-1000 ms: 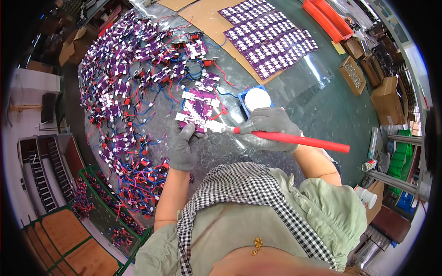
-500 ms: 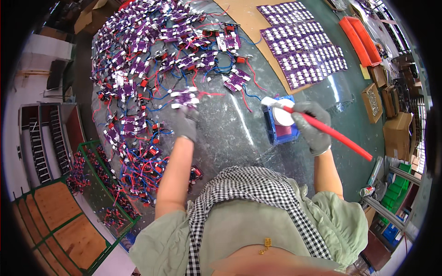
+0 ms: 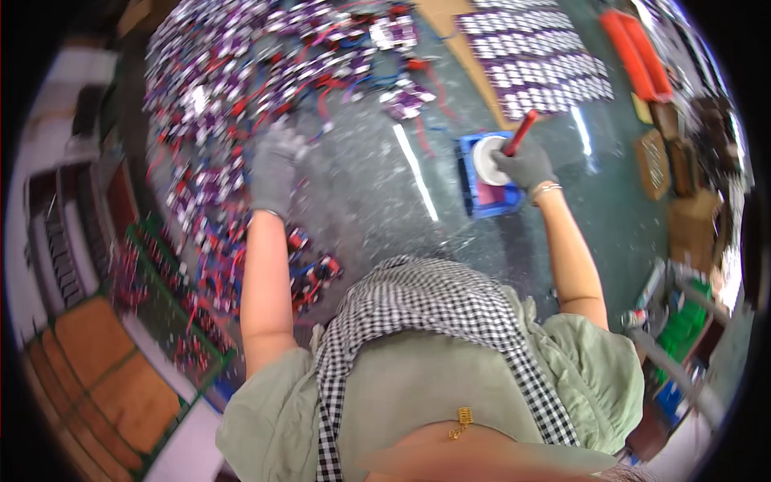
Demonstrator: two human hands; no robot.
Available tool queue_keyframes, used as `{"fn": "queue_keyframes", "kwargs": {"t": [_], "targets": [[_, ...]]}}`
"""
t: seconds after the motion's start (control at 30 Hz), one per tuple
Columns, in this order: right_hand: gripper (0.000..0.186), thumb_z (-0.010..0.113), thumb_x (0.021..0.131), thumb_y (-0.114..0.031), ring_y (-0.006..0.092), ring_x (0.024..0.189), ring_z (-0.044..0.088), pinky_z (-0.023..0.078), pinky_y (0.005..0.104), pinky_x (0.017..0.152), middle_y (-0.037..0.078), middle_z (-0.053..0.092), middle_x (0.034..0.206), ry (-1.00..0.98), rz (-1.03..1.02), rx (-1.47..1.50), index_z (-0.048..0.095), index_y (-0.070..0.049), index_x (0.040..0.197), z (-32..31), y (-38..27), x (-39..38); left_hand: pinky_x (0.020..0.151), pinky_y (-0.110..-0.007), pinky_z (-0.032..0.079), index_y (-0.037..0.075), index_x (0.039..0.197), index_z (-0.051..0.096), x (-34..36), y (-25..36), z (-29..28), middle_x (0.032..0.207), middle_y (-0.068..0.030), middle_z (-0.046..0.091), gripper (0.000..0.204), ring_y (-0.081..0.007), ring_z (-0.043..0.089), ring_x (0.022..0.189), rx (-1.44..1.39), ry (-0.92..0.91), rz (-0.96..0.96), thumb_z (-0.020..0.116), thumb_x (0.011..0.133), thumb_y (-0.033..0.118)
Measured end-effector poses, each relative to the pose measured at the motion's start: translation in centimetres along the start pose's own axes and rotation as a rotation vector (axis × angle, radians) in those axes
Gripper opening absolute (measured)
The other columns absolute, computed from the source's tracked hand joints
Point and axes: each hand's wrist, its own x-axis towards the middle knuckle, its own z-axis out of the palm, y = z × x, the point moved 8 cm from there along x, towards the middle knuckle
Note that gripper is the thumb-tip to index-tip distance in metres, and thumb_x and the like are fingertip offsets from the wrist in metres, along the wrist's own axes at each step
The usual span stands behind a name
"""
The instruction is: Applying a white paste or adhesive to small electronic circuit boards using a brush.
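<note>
My right hand point(image 3: 530, 167), in a grey glove, is closed around a red-handled brush point(image 3: 522, 132). The handle stands steeply over a white round pot point(image 3: 485, 161), and the brush's bristle end is hidden by the pot and hand. That pot sits in a blue open box point(image 3: 467, 193). My left hand point(image 3: 275, 173), also gloved in grey, is over the right edge of a large heap of purple circuit boards point(image 3: 209, 104) with red and blue wires. Motion blurs its fingers. One wired purple circuit board point(image 3: 407, 98) lies apart, between the heap and the box.
Panels of purple boards point(image 3: 534, 60) lie in rows on brown cardboard point(image 3: 458, 44) at the far side. A red-orange tray point(image 3: 636, 56) and a small cardboard box point(image 3: 652, 165) are on the right. A green-framed rack point(image 3: 104, 377) stands at the lower left.
My left hand has moved left from a circuit board toward the heap. My right hand has turned the brush from lying slanted across the pot to upright over it. The view has shifted slightly.
</note>
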Motion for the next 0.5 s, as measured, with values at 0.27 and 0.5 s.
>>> {"fn": "queue_keyframes", "kwargs": {"t": [0.27, 0.5], "targets": [[0.037, 0.064, 0.087, -0.038, 0.0109, 0.043, 0.054, 0.037, 0.0254, 0.038, 0.004, 0.059, 0.055, -0.209, 0.228, 0.379, 0.066, -0.003, 0.075, -0.7, 2.6, 2.0, 0.082, -0.04, 0.052, 0.005, 0.109, 0.062, -21.4, 1.4, 6.2, 0.107, -0.0143, 0.065, 0.039, -0.0307, 0.064, 0.098, 1.386, -0.297, 0.033, 0.066, 0.084, 0.034], [0.031, 0.064, 0.089, -0.037, 0.0042, 0.045, 0.045, 0.03, 0.0204, 0.04, 0.0, 0.058, 0.059, 0.145, 0.258, 0.758, 0.069, -0.007, 0.083, -6.4, 0.2, -2.2, 0.08, -0.045, 0.053, -0.004, 0.114, 0.057, -19.3, -8.8, 3.8, 0.106, -0.0222, 0.066, 0.079, -0.0343, 0.067, 0.096, 1.704, 0.063, -0.627, 0.065, 0.075, 0.064]]}}
